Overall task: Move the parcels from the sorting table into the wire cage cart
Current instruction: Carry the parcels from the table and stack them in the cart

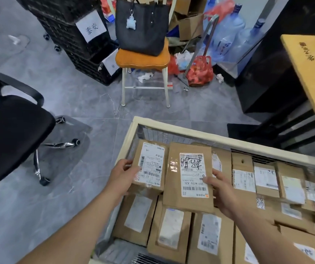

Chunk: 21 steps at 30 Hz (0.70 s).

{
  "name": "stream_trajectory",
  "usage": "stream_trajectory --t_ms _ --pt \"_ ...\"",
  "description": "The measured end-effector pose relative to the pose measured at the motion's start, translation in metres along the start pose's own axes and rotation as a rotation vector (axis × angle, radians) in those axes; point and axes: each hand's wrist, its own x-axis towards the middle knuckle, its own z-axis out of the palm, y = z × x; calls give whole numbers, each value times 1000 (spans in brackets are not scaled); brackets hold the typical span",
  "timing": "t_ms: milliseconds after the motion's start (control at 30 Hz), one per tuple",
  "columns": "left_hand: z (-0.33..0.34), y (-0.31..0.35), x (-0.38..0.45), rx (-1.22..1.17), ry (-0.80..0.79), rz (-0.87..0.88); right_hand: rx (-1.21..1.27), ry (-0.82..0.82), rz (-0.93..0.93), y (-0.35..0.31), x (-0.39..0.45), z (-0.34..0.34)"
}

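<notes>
left hand grips parcel – right hand grips second parcel

Your wire cage cart sits at six o'clock with parcels lying flat inside. A stool at twelve carries a bag; an office chair stands at nine.

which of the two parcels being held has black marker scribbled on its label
The parcel in the right hand, the larger box: its label has heavy black scribble on top. The left hand holds a smaller box with a clean label.
</notes>
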Motion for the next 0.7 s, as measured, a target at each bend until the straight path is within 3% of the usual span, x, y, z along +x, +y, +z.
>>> stream_trajectory --t_ms 233,700 --pt "18 -8 23 -97 67 29 79 -29 -7 5 40 15" --pt "23 -20 24 103 272 225 23 50 -36 0 57 31"
